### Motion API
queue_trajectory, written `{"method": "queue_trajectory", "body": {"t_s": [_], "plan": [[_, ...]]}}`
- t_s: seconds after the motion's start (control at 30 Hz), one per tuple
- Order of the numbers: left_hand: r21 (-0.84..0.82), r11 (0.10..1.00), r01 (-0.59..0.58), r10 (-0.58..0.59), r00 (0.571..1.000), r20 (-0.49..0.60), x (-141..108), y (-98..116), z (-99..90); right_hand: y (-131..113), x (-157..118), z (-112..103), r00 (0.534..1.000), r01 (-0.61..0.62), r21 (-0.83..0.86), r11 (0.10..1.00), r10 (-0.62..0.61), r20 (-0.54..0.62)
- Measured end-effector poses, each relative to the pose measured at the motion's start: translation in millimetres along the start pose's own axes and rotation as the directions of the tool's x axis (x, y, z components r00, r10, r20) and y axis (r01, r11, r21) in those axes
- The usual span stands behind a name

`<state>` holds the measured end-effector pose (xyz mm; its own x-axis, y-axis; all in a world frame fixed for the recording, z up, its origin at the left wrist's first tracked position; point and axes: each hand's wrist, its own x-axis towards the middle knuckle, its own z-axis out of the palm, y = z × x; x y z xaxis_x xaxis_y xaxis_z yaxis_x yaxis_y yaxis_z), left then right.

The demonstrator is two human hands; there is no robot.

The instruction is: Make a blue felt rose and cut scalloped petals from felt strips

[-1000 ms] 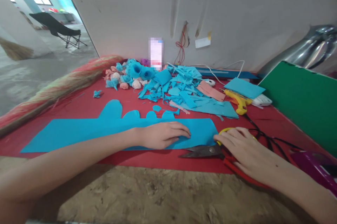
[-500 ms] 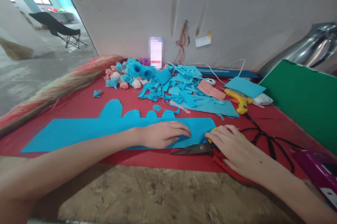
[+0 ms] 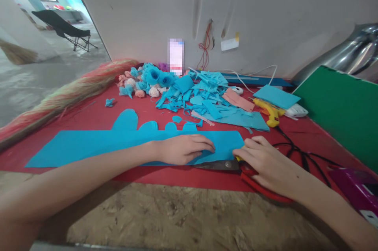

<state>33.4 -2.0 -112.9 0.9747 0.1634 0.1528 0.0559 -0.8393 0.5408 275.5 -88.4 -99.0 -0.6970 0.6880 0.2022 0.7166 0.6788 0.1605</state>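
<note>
A long strip of blue crepe paper (image 3: 97,146) lies across the red table cover. My left hand (image 3: 184,148) rests palm down on its right half, fingers stretched out and lightly bent, touching the paper. At the strip's right end, my right hand (image 3: 262,160) is wrapped round the scissors (image 3: 224,165), which have red and yellow grips. Their dark blades point left along the paper's near edge; whether any paper sits between them I cannot tell. Several rounded blue paper pieces (image 3: 126,119) show along the strip's far edge.
Behind lie blue scraps (image 3: 203,89), paper flowers (image 3: 153,78) and a salmon paper piece (image 3: 238,99). A yellow glue gun (image 3: 271,113) with a black cord sits at right, near a green board (image 3: 342,113) and a purple object (image 3: 354,188). A straw broom (image 3: 67,93) lies left.
My right hand and the scissors have shifted slightly; the blades now lie closer against the paper's near edge. My left hand stays on the paper. The camera view has moved a little.
</note>
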Motion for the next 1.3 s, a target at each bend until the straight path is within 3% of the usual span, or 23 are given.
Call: {"method": "queue_trajectory", "body": {"t_s": [0.2,0.37,0.53,0.83,1.3], "plan": [[-0.162,0.987,-0.003,-0.003,0.999,-0.040,-8,5,-15.2,-2,0,0,1.000,0.015,-0.034,0.999,-0.015,-0.007],[-0.144,0.987,0.075,-0.079,0.997,-0.021,-31,9,-27.7,4,-7,2,1.000,0.007,-0.033,0.999,-0.007,-0.015],[-0.127,0.990,0.058,-0.059,0.998,-0.004,-47,3,-19.4,11,-17,4,0.999,0.004,-0.082,0.997,-0.008,-0.051],[-0.119,0.990,0.082,-0.086,0.996,-0.034,-43,0,-11.2,10,-30,0,0.995,-0.091,-0.114,0.989,0.094,0.017],[-0.110,0.989,0.093,-0.097,0.995,-0.027,-43,2,-12.6,1,-5,7,0.998,-0.059,-0.063,0.996,0.060,0.005]]}}
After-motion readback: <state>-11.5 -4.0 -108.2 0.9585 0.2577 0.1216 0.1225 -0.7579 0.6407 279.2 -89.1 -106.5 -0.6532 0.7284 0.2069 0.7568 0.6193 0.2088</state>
